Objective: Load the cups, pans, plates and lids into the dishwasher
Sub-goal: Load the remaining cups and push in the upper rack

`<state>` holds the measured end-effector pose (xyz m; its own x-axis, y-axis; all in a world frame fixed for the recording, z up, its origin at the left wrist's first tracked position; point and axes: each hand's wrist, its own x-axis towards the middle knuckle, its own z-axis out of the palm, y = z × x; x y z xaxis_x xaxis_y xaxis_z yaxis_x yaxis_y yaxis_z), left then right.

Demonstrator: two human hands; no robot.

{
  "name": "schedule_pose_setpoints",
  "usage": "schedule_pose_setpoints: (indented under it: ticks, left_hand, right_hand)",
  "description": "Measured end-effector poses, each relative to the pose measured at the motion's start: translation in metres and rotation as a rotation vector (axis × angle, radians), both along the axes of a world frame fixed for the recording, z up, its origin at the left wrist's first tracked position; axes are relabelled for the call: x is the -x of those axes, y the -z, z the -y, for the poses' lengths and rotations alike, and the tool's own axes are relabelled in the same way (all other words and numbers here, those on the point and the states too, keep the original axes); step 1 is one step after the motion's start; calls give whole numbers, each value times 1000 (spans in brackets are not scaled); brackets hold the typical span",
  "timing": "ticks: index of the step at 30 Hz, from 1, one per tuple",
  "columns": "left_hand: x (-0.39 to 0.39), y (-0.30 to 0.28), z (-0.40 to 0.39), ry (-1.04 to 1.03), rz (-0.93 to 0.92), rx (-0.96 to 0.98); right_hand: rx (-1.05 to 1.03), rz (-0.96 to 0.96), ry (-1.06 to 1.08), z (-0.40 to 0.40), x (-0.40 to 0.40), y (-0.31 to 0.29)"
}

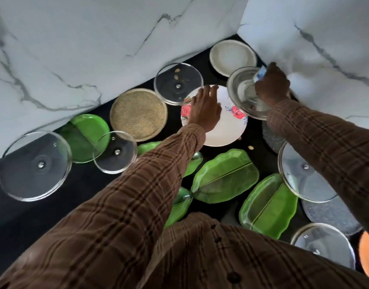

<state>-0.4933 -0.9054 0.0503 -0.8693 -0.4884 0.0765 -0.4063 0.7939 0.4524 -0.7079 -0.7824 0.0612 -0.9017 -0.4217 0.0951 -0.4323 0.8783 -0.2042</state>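
Note:
My left hand (205,107) reaches forward with straight fingers over a white plate with red flowers (223,130) on the black counter (75,190). My right hand (272,85) grips a glass lid (241,90), which is tilted up off the counter next to the flowered plate. A small blue and white thing (260,73) shows at the fingers of my right hand. Another glass lid (178,83) lies just left of my left hand's fingertips. A round speckled tan plate (138,114) sits further left.
Several green leaf-shaped plates (225,176) and more glass lids (34,165) cover the counter. A grey plate (232,57) lies in the back corner. Marble walls (85,49) close off the back and right. An orange thing (367,253) shows at the right edge.

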Motion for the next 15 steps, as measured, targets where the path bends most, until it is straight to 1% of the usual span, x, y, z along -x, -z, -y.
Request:
schedule_pose_setpoints:
  ticks: [2,4,6,7,9,11,12,13,15]
  left_hand:
    - [-11,-5,-4,-4,11,10]
    - [-19,-13,-8,5,17,22]
    - [-27,-21,-18,44,4,7]
    - [-30,-25,-25,61,0,-14]
    - [-35,-29,-38,84,-19,-59]
    - [-43,-32,-52,121,-47,-126]
    - [-48,-32,-61,145,-64,-153]
    - [-53,-33,-69,168,-75,-180]
    - [-66,-32,-89,225,-94,-256]
  right_hand:
    - [-13,-40,-49,-4,-14,-10]
    - [25,-41,-134,-13,-31,-23]
    - [82,-73,-129,-28,-48,-35]
    - [89,-57,-109,-34,-60,-45]
    - [84,140,-50,-40,-85,-59]
    - [72,338,-55,-52,-115,-71]
    - [210,406,-46,-60,-128,-74]
    - [314,606,49,-65,-141,-76]
    - [520,685,180,-85,-176,-79]
